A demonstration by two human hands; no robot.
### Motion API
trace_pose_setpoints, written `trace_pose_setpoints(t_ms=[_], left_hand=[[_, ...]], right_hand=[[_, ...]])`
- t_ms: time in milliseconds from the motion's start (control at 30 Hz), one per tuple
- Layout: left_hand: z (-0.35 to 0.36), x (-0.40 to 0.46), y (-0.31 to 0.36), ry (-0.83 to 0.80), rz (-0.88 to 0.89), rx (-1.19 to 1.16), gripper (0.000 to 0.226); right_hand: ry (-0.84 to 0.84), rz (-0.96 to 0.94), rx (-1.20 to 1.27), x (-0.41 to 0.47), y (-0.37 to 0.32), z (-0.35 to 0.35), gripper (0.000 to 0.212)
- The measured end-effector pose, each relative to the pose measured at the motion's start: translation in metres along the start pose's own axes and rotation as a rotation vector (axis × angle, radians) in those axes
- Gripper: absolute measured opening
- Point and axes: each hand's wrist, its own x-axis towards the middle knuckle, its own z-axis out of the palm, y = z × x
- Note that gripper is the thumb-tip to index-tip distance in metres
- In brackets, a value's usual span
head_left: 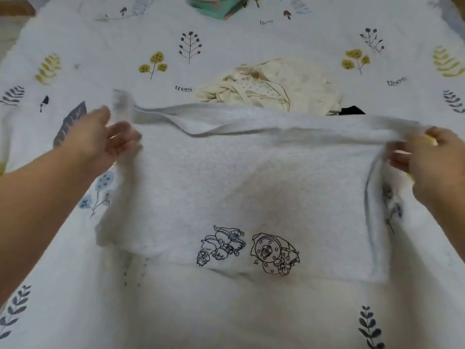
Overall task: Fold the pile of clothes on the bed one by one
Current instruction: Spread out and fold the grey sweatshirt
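Light grey fleece garment [241, 187] with dark line-drawn cartoon print, spread on the leaf-patterned bedsheet [226, 46]. Left hand [100, 139] and right hand [432, 159] pinch its far corners, apparently; motion-blurred.

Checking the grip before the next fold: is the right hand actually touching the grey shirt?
Touching. The head view shows the right hand with fingers curled round the far right edge of the grey shirt, the cloth bunching there.

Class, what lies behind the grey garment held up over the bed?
Behind the grey garment sits a cream pile of clothes with a black item peeking out; their lower parts are covered.
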Motion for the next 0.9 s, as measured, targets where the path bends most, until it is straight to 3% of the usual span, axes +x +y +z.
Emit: trace_pose_setpoints(t_ms=[67, 100, 233, 367, 467, 600, 800, 900], left_hand=[[0.012, 0.006, -0.014, -0.031, 0.037, 0.268, 0.054], [0.018, 0.002, -0.025, -0.041, 0.104, 0.476, 0.061], [0.031, -0.043, -0.095, -0.175, 0.555, 1.046, 0.063], [0.003, -0.063, -0.163, -0.34, 0.725, 1.57, 0.064], [-0.027, -0.06, -0.172, -0.317, 0.762, 1.67, 0.065], [-0.037, -0.067, -0.16, -0.349, 0.811, 1.711, 0.067], [-0.047, -0.094, -0.155, -0.665, 0.974, 1.727, 0.078], [-0.059, -0.095, -0.157, -0.656, 0.992, 1.726, 0.079]], right_hand=[[-0.029, -0.073, -0.23, -0.005, 0.01, 0.009, 0.052], [-0.056, -0.124, -0.387, -0.014, 0.016, 0.013, 0.059], [-0.269, -0.455, -0.813, -0.078, 0.047, 0.039, 0.061], [-0.508, -0.686, -1.25, -0.103, 0.112, 0.032, 0.064], [-0.444, -0.638, -1.349, -0.087, 0.124, 0.0, 0.068], [-0.345, -0.526, -1.284, -0.091, 0.108, -0.016, 0.075], [-0.704, -1.012, -1.156, -0.148, 0.113, 0.002, 0.073], [-0.726, -0.984, -1.245, -0.153, 0.12, 0.009, 0.093]])
